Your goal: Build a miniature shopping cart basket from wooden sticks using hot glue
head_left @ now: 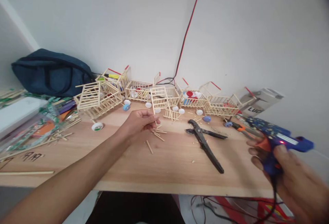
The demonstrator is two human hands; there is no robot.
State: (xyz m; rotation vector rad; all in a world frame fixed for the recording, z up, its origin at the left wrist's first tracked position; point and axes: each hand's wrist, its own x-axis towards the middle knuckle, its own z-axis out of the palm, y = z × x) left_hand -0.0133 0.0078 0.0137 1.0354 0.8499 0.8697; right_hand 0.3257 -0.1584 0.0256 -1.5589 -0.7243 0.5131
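Blue glue gun (280, 137) — right hand (295, 183) fingers clenched on it, at table (167, 186) edge | left hand (138, 122) pinches stick (156, 120) | pliers (205, 145) between

My wooden worktop (167, 169) carries a row of stick-built carts (164, 97) along the wall, black pliers (205, 143) in the middle, loose sticks (157, 135), bottle caps (97, 126), and a dark bag (51, 71) far left.

Bright, even indoor light falls on a pale wall (128, 21) and wooden desk (167, 162). Shadows on the desk are soft and faint. Wide-angle distortion bows the desk's edges. The right hand (295, 179) at its right end looks blurred.
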